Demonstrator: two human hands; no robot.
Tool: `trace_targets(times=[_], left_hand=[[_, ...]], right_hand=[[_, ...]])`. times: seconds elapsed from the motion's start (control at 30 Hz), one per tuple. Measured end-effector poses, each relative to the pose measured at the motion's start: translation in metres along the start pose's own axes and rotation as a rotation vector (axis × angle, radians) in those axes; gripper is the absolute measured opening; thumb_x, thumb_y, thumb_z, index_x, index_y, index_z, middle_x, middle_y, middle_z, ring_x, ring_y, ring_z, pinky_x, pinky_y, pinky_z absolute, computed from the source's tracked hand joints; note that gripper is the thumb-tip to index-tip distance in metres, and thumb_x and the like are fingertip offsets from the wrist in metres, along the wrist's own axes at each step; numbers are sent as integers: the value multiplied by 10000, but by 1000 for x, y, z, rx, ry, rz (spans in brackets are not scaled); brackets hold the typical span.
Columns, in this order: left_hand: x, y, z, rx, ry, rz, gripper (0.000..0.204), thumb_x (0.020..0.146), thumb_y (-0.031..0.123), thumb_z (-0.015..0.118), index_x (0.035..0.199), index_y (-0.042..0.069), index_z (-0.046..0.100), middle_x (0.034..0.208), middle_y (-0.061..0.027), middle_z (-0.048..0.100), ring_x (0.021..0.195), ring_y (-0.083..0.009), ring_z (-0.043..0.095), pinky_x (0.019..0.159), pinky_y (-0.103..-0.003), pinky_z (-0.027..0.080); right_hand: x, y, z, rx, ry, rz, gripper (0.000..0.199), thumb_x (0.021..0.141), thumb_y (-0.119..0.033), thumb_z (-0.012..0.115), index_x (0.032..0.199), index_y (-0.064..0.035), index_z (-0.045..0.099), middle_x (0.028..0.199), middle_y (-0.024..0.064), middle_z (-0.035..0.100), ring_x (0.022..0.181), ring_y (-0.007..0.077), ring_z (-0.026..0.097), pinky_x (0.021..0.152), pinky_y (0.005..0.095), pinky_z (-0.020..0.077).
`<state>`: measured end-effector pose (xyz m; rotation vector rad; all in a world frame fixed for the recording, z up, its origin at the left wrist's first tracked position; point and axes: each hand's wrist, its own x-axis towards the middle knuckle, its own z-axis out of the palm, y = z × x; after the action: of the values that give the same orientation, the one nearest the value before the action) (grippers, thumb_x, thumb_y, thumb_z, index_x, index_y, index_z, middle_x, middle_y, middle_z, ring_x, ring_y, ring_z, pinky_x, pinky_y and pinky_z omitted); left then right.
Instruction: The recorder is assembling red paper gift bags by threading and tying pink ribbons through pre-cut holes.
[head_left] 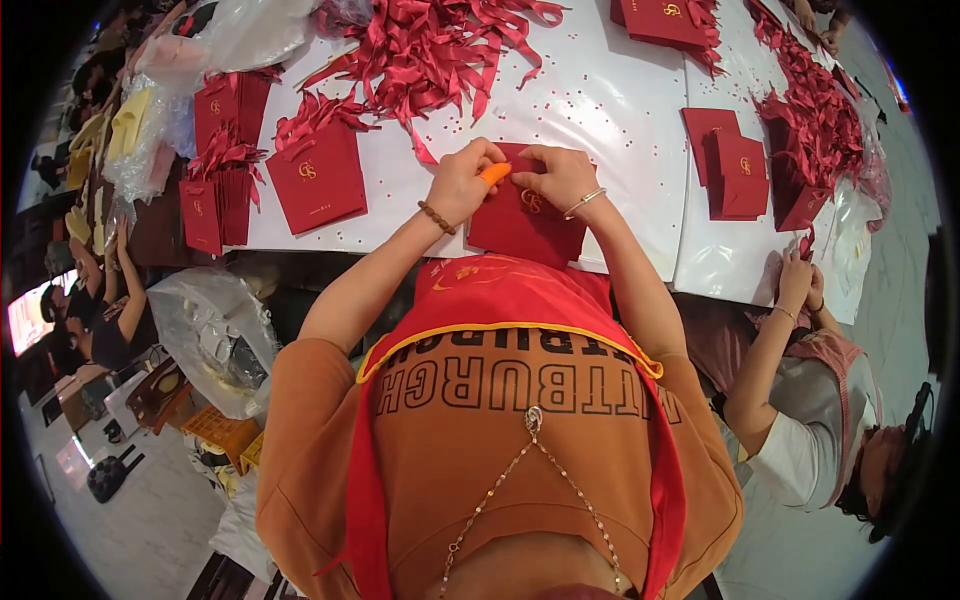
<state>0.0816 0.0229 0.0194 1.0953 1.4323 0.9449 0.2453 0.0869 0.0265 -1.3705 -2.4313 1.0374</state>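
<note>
A flat red paper bag (525,235) with a gold emblem lies on the white table in front of me, its lower edge close to my red apron. Over its upper left part my left hand (463,182) is closed, fingers curled. A small bright orange piece (495,173) shows at that thumb; whether it is worn or held I cannot tell. My right hand (563,182) bends over the bag's upper edge, with thumb and fingers pinched together on it. The fingertips of both hands are close together, and what lies between them is partly hidden.
Red ribbons (430,60) lie in a heap beyond my hands. Stacked red bags (318,180) stand on the left, more bags (738,172) on the right. Tiny red dots litter the white table (635,225). A co-worker's hands (797,280) are at the right edge.
</note>
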Motion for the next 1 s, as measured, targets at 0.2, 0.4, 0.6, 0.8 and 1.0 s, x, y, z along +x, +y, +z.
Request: trace_targets(times=[0.2, 0.4, 0.6, 0.8, 1.0], left_hand=[[-3, -5, 8, 536, 127, 418, 97, 776, 49, 556, 861, 3, 542, 743, -146, 598, 627, -281, 585, 570, -334, 460], [-7, -8, 12, 545, 170, 556, 93, 765, 49, 550, 851, 15, 554, 774, -161, 601, 691, -303, 590, 602, -358, 460], [-4, 2, 6, 439, 124, 289, 88, 751, 56, 543, 827, 16, 563, 691, -158, 605, 627, -311, 596, 569, -368, 461], [-2, 3, 6, 383, 102, 251, 84, 746, 68, 542, 803, 14, 573, 681, -157, 607, 613, -310, 595, 567, -366, 461], [0, 10, 5, 574, 101, 269, 77, 745, 77, 569, 785, 11, 568, 660, -129, 605, 578, -236, 595, 527, -334, 446]], right_hand=[[-1, 5, 4, 46, 0, 13, 373, 692, -354, 640, 978, -115, 634, 763, 104, 636, 720, 258, 598, 677, 346, 433], [-2, 6, 5, 42, 29, -20, 339, 709, -334, 627, 986, -139, 630, 787, 98, 640, 733, 250, 597, 677, 346, 420], [-4, 2, 3, 59, 17, -8, 324, 709, -315, 636, 989, -152, 630, 789, 94, 640, 732, 249, 600, 678, 342, 433], [-4, 4, 6, 114, 57, -18, 313, 697, -291, 653, 974, -146, 639, 766, 109, 636, 702, 265, 600, 653, 348, 453], [-7, -3, 4, 111, 72, -66, 282, 695, -250, 651, 956, -141, 642, 730, 102, 633, 701, 262, 602, 635, 355, 453]])
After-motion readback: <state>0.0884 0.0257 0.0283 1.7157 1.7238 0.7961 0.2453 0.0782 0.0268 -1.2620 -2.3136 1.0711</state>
